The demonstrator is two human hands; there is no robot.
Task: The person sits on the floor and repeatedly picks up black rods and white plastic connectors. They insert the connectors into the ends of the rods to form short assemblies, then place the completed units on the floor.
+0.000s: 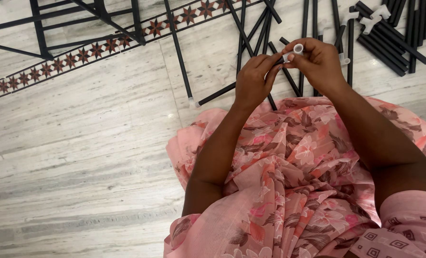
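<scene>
Near the top centre of the frame, the right hand (318,62) is pinching a white tube connector (296,49), the left hand (255,79) closing fingertips on it, above black rods (384,36) lying on the marble floor (79,143).

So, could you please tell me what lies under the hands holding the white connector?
Under the left hand and right hand, which pinch the white connector, black rods cross on the marble floor. The pink floral cloth covers their near ends.

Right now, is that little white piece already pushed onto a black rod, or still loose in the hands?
Cannot tell. The white connector is pinched between both hands; fingers hide whether a black rod enters it.
</scene>
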